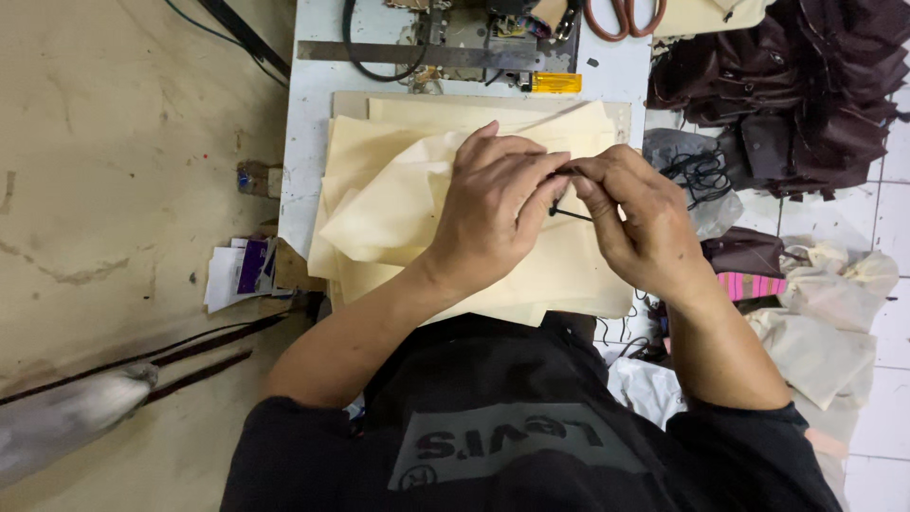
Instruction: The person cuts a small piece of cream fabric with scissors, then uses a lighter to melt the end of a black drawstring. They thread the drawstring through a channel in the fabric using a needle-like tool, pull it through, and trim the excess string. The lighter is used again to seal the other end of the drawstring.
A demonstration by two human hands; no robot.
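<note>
A thin black cord (572, 214) is pinched between both hands, right above the stack of cream fabric bags (398, 204) on the white bench (308, 114). Left hand (493, 209) and right hand (630, 213) meet fingertip to fingertip, closed on it. Dark brown bags (806, 85) are piled beyond the right hand.

Small sewing workshop — white worktable (308, 142) carries a sewing machine (455, 38), orange-handled scissors (623, 17) and a stack of cut cream fabric pieces (379, 190). Dark brown sewn pieces (806, 95) piled alongside, fabric scraps (825, 322) on worn tiled floor (891, 218) — production space, not home.
</note>
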